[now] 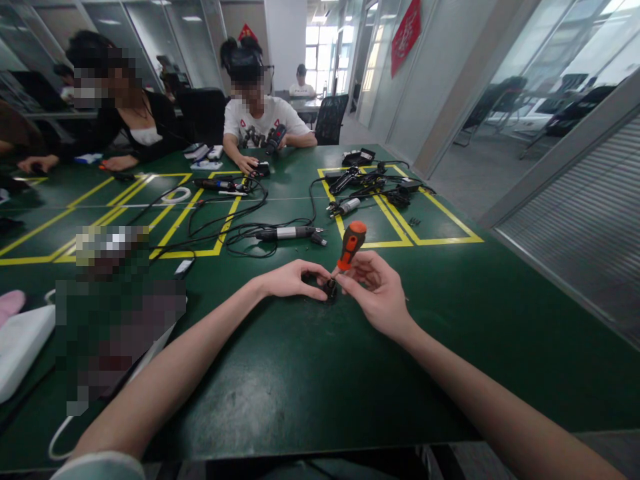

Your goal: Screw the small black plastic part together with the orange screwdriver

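Note:
My left hand (295, 280) pinches a small dark part (329, 289) against the green tabletop, thumb on the near side and fingers on the far side. What kind of part it is I cannot make out. My right hand (377, 290) has its thumb and fingertips closed on the lower end of a screwdriver (353, 241) with an orange and dark grey handle. The screwdriver stands nearly upright, leaning a little to the right, its shaft pointing down at the dark part. Its tip is hidden among my fingers.
A black and silver pen-shaped power tool (290, 233) with looped cable lies beyond my hands. Tangled black cables and adapters (360, 179) sit inside yellow tape outlines (445, 217). A white box (23, 353) is at far left. Co-workers sit across the table (260, 373).

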Demonstrator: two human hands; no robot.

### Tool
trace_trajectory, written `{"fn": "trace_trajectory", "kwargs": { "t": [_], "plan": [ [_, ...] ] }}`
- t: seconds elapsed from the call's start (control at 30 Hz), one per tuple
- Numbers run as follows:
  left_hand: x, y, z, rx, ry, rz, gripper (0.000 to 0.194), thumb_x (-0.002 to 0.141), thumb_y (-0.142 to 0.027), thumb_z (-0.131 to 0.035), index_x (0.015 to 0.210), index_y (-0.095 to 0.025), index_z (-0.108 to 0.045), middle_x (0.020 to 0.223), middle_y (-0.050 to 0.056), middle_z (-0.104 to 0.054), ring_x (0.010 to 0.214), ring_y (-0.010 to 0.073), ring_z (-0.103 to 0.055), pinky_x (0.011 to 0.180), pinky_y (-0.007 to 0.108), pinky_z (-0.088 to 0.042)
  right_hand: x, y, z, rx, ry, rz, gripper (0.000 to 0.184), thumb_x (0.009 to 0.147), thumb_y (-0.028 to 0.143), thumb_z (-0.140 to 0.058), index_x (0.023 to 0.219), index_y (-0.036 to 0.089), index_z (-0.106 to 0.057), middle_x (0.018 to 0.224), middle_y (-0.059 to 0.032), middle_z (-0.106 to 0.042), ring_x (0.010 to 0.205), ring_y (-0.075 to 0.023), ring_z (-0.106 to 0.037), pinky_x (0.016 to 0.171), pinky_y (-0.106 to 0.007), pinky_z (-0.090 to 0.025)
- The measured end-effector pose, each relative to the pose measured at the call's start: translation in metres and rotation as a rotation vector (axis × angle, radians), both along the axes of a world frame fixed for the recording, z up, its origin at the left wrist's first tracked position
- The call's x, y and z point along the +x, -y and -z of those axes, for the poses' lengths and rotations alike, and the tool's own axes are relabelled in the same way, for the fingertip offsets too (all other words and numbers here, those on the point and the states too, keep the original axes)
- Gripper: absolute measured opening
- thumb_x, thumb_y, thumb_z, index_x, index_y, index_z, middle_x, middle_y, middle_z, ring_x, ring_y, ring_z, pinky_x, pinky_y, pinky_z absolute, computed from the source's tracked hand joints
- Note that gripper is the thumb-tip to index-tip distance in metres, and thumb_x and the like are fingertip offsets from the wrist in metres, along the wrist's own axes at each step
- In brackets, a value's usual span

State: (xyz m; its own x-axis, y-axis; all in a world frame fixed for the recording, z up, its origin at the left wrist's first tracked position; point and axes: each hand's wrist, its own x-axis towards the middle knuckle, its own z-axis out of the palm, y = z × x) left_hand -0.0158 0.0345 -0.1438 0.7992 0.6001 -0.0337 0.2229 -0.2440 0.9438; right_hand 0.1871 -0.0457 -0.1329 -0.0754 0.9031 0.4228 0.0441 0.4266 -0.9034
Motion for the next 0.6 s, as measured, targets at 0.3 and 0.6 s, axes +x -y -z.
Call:
{"fn": "trace_trajectory", "kwargs": {
  "t": [0.3, 0.6],
  "plan": [
    [0.0006, 0.0000, -0.0021, -0.017, 0.024, 0.016, 0.030, 0.075, -0.030, -0.085, 0.100, -0.017, -0.076, 0.094, 0.000, -0.069, 0.091, 0.0161, -0.060, 0.093, 0.030, -0.045, -0.0002, 0.0005, -0.0017, 0.025, 0.049, -0.086, 0.028, 0.096, 0.038, -0.068, 0.118, 0.021, -0.065, 0.085, -0.0023, -0.073, 0.064, -0.0131, -0.064, 0.061, -0.029, -0.055],
    [0.0012, 0.0007, -0.0034, -0.015, 0.010, 0.014, 0.029, 0.075, -0.033, -0.085, 0.096, -0.016, -0.074, 0.090, -0.002, -0.065, 0.091, 0.0160, -0.058, 0.093, 0.030, -0.043, -0.0020, -0.0010, 0.0048, -0.012, -0.033, -0.116, 0.036, 0.098, 0.043, -0.067, 0.123, 0.028, -0.046, 0.083, 0.0021, -0.072, 0.054, -0.0098, -0.057, 0.052, -0.025, -0.048]
  ]
}}
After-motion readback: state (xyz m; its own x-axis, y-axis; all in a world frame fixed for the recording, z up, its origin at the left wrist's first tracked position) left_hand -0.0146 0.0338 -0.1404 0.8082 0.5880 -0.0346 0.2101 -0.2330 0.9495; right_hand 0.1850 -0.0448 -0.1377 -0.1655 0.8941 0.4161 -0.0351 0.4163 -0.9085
